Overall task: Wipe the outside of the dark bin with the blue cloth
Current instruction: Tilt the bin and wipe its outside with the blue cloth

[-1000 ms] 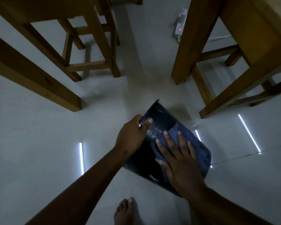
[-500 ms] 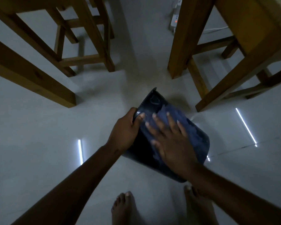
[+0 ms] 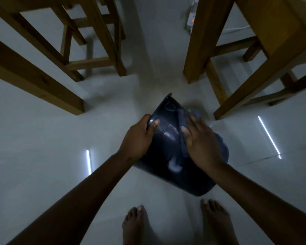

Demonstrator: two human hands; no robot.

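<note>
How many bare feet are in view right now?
2. The left foot is at the bottom centre; the right foot is beside it, just below the dark bin.

Glossy dark bin [image 3: 168, 137], soft blue cloth [image 3: 182, 121] — polished floor [image 3: 42, 156], wooden legs [image 3: 200, 41]

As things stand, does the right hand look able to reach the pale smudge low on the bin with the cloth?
Probably yes: the smudge lies bare on the bin, just beside the right hand pressing the cloth.

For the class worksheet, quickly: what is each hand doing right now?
Left hand: closed on the bin edge, steadying it.
Right hand: open and flat, pressing the cloth against the bin's side.
</note>
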